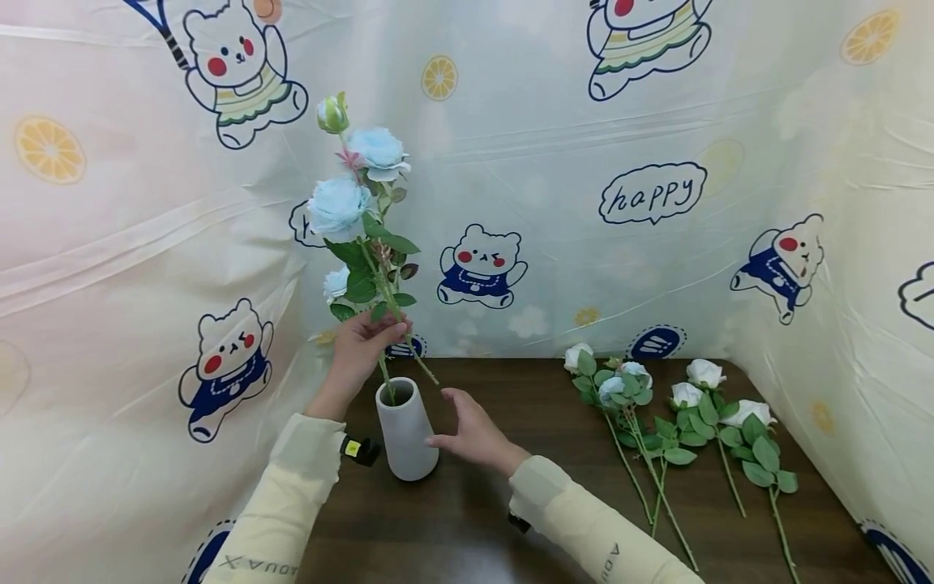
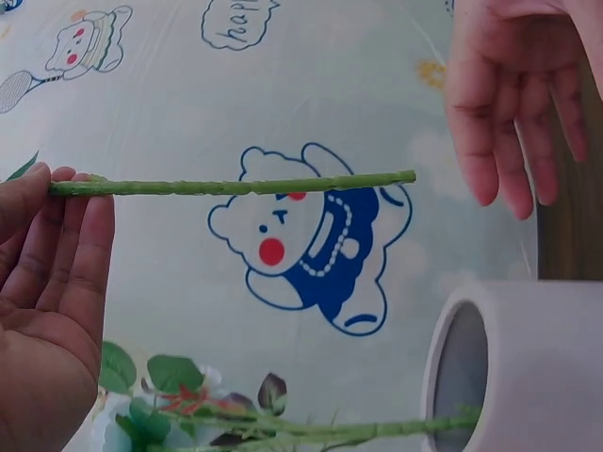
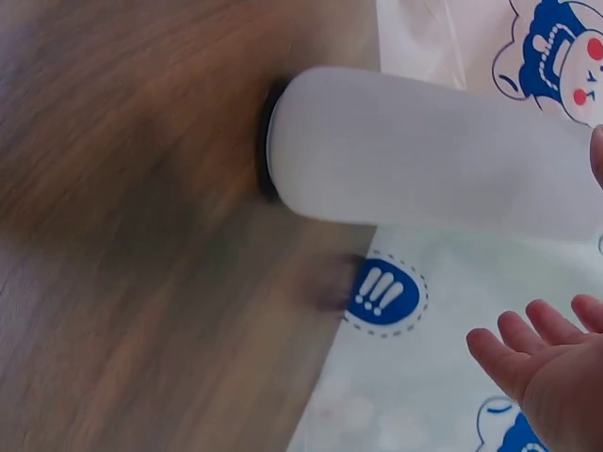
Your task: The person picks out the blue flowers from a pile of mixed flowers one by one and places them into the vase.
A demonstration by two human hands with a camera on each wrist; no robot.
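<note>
High over the white vase [image 1: 409, 438], my left hand [image 1: 357, 349] pinches the green stem [image 2: 245, 186] of an artificial blue rose between thumb and fingers. The stem slants, its cut end to the right of the vase mouth and above it. Another flower stem [image 2: 367, 431] stands inside the vase. Above my left hand, pale blue blooms [image 1: 339, 208], a green bud [image 1: 333, 113] and leaves overlap in the head view. My right hand [image 1: 477, 430] is beside the vase's right side, fingers extended, thumb close to the vase wall, holding nothing.
On the right of the dark wooden table [image 1: 481, 519] lie several loose stems: white roses [image 1: 747, 414] and pale blue ones [image 1: 613, 391], with green leaves. A printed curtain [image 1: 554, 243] with cartoon bears hangs behind the table and along both sides.
</note>
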